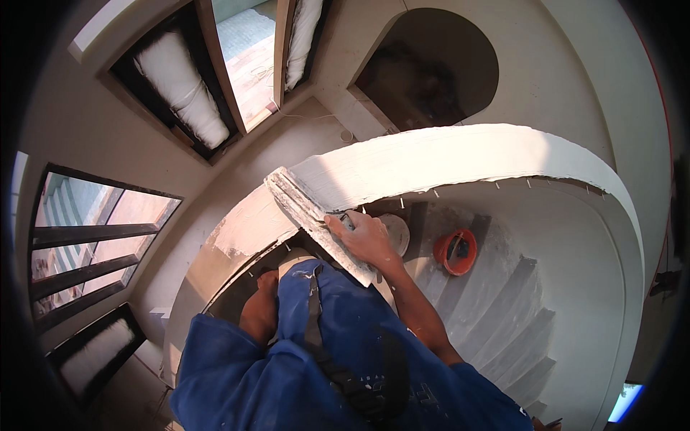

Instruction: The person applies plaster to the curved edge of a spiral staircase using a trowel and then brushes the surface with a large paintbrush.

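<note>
The right hand is closed around the handle of a long plastering trowel, whose blade is pressed flat against the top of a curved stair wall coated in wet white plaster. The left hand is held low against the blue shirt; whether it is open or grasping cannot be told. Below, an orange bucket is set on the grey stair steps. Farther off, barred windows are seen.
</note>
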The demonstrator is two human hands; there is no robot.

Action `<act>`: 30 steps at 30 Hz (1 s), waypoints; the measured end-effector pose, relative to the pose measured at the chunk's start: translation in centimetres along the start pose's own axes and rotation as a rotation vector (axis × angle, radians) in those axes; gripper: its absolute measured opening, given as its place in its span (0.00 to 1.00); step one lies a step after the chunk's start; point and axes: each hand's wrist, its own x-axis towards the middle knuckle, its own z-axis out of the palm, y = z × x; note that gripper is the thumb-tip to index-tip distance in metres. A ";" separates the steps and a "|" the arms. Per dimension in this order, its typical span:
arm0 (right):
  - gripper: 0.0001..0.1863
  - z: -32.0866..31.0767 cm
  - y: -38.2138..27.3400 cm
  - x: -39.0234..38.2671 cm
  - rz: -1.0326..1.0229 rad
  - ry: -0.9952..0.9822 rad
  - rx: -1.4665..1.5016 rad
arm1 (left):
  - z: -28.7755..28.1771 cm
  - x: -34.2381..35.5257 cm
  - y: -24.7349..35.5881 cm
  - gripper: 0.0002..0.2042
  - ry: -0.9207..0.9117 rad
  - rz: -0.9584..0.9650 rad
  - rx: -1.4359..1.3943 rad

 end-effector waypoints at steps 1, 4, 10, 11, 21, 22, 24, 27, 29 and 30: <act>0.33 -1.1 -0.3 -0.4 0.047 0.005 0.058 | 0.3 -0.3 -0.2 0.29 0.000 -0.012 -0.028; 0.31 -4.9 0.1 -0.5 0.050 0.213 0.185 | 0.9 -0.6 -0.1 0.29 0.011 -0.042 -0.140; 0.30 -1.8 -1.3 1.0 0.110 -0.152 0.342 | 2.8 1.8 -2.9 0.26 -0.022 0.207 0.310; 0.31 2.2 0.6 1.9 -0.062 -0.047 0.116 | 2.2 1.3 -1.7 0.26 -0.036 0.153 0.256; 0.21 0.9 1.5 0.3 -0.120 0.381 -0.119 | 0.0 -0.2 0.2 0.27 -0.036 0.067 0.166; 0.21 -1.2 2.0 0.3 -0.058 0.406 -0.135 | 0.0 -0.2 0.2 0.27 -0.039 0.079 0.178; 0.23 -5.6 3.3 0.4 0.026 0.486 -0.149 | -0.2 -0.1 -0.1 0.27 -0.043 0.103 0.210; 0.27 -12.2 5.9 0.8 0.142 0.597 -0.210 | -0.7 0.2 -0.7 0.27 -0.042 0.149 0.252; 0.27 -16.1 7.8 0.8 0.198 0.726 -0.231 | -0.9 0.6 -1.2 0.27 -0.049 0.198 0.288; 0.29 -18.6 9.6 0.4 0.273 0.751 -0.239 | -1.0 1.1 -0.9 0.27 -0.058 0.247 0.324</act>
